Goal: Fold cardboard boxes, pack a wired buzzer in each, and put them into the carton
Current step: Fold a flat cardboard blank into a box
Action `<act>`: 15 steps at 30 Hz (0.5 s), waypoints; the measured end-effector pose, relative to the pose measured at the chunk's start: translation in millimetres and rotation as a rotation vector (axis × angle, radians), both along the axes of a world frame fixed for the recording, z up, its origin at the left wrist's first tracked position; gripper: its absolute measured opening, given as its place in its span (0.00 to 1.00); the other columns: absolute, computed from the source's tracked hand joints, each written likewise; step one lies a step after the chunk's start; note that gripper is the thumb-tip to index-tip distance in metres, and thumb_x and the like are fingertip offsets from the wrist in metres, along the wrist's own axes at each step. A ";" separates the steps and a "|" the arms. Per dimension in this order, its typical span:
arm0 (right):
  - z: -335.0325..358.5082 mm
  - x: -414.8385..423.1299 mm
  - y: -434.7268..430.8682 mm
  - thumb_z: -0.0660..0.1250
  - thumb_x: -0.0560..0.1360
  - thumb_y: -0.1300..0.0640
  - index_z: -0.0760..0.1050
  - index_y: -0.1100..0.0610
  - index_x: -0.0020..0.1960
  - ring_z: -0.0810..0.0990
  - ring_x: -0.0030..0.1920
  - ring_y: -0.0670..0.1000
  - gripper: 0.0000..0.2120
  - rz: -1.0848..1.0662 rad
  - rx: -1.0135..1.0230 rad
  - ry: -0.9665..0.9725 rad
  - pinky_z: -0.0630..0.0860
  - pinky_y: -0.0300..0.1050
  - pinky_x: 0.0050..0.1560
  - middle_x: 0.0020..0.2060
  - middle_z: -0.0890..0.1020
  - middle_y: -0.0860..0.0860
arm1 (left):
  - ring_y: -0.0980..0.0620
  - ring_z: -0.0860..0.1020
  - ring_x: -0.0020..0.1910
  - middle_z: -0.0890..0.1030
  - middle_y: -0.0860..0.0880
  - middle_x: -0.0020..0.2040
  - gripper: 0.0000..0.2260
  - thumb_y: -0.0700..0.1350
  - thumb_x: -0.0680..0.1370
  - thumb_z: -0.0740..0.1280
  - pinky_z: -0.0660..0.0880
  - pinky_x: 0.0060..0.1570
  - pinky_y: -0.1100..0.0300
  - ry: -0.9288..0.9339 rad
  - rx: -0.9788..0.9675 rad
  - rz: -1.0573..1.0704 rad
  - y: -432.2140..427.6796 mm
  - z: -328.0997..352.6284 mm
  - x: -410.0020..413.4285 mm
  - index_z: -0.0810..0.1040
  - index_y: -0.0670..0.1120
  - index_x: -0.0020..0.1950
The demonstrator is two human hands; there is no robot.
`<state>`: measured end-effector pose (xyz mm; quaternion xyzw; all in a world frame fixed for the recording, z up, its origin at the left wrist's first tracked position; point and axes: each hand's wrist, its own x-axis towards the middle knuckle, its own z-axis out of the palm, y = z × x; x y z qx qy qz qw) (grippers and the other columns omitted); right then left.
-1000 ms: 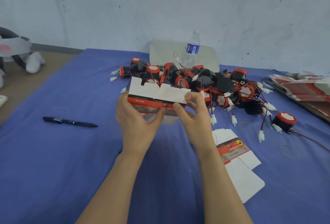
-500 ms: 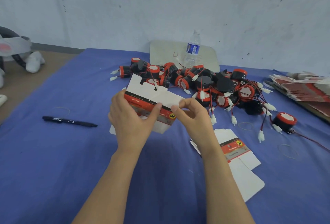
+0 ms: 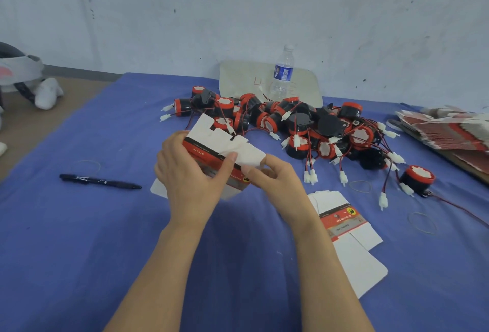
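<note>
While tilted over the tabletop [image 3: 79, 225], box [image 3: 219, 141], left hand [image 3: 190, 175] wrapped round its left end, right hand [image 3: 277, 182] pinching its right flap.

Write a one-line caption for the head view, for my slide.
Left hand and right hand hold a part-folded box above the blue table, buzzers piled behind.

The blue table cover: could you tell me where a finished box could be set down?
Bare cloth lies near left, this side of the pen, and between the pen and the buzzer pile. Crowded right: that pile, a flat box blank, the stacked blanks.
</note>
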<state>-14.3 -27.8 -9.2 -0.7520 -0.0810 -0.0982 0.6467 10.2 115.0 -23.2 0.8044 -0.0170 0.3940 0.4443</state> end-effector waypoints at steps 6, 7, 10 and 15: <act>-0.5 -1.1 -1.4 0.66 0.78 0.60 0.82 0.55 0.48 0.84 0.49 0.52 0.05 0.042 0.043 0.042 0.80 0.43 0.52 0.46 0.86 0.52 | 0.43 0.71 0.59 0.73 0.45 0.59 0.38 0.67 0.66 0.70 0.66 0.59 0.47 0.014 0.025 -0.067 -2.0 4.3 -5.2 0.68 0.41 0.63; -0.8 -1.8 -1.3 0.66 0.78 0.58 0.82 0.54 0.51 0.84 0.51 0.51 0.06 0.063 0.067 0.047 0.80 0.43 0.53 0.47 0.86 0.51 | 0.44 0.71 0.59 0.73 0.45 0.60 0.39 0.69 0.65 0.68 0.66 0.60 0.47 0.021 0.032 -0.086 -2.7 4.7 -6.1 0.68 0.42 0.64; -0.4 -2.3 -1.2 0.66 0.78 0.51 0.81 0.53 0.54 0.82 0.55 0.52 0.10 0.075 0.200 0.051 0.78 0.49 0.57 0.52 0.85 0.52 | 0.46 0.70 0.62 0.71 0.47 0.62 0.42 0.71 0.64 0.65 0.67 0.63 0.47 0.045 0.059 -0.155 -4.5 4.9 -6.5 0.65 0.43 0.67; 11.2 -4.9 4.6 0.63 0.67 0.32 0.82 0.46 0.54 0.81 0.58 0.48 0.24 0.037 0.337 0.016 0.77 0.40 0.54 0.54 0.84 0.49 | 0.60 0.73 0.60 0.72 0.61 0.59 0.35 0.65 0.62 0.75 0.76 0.55 0.56 0.125 -0.045 -0.478 -10.7 5.5 -11.0 0.65 0.62 0.65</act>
